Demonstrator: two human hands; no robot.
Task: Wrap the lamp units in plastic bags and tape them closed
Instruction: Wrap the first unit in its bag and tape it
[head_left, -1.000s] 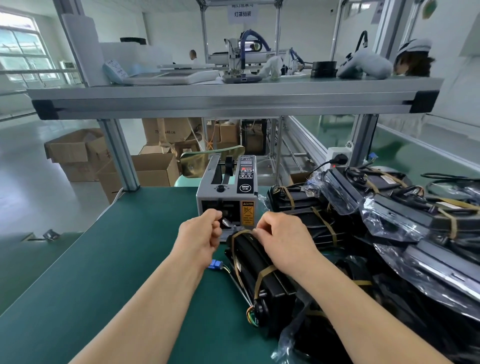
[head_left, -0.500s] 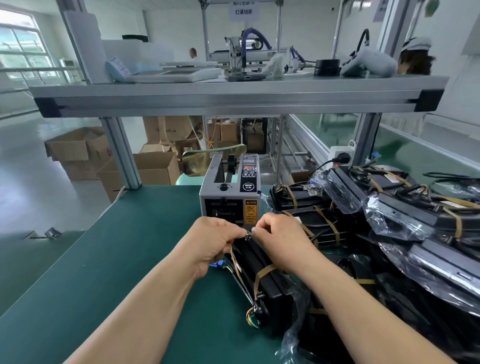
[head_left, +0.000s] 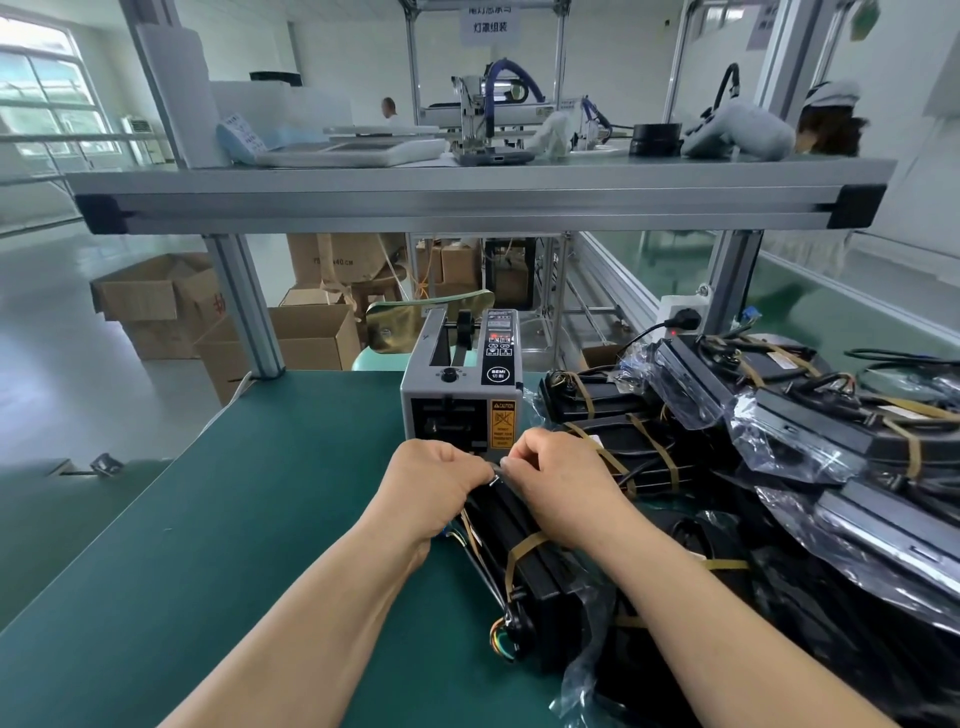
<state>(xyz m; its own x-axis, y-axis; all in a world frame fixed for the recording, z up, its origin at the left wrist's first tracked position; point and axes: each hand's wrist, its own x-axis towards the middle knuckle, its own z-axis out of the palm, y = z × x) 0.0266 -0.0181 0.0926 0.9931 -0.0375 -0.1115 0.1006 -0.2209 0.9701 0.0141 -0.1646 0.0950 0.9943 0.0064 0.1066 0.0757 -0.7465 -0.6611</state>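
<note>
A black lamp unit in a clear plastic bag lies on the green table in front of me, with tan tape bands round it and coloured wires at its near end. My left hand and my right hand meet at its far end, fingers curled, pinching the bag or a strip of tape there; which one is hidden. A grey tape dispenser stands just behind the hands.
Several bagged and taped lamp units are piled at the right. An aluminium shelf spans overhead on posts. Cardboard boxes sit on the floor to the left. A person in a cap stands at back right.
My left hand left the dispenser's mouth and came right to meet my right hand at the unit's far end. The view shifted slightly.
</note>
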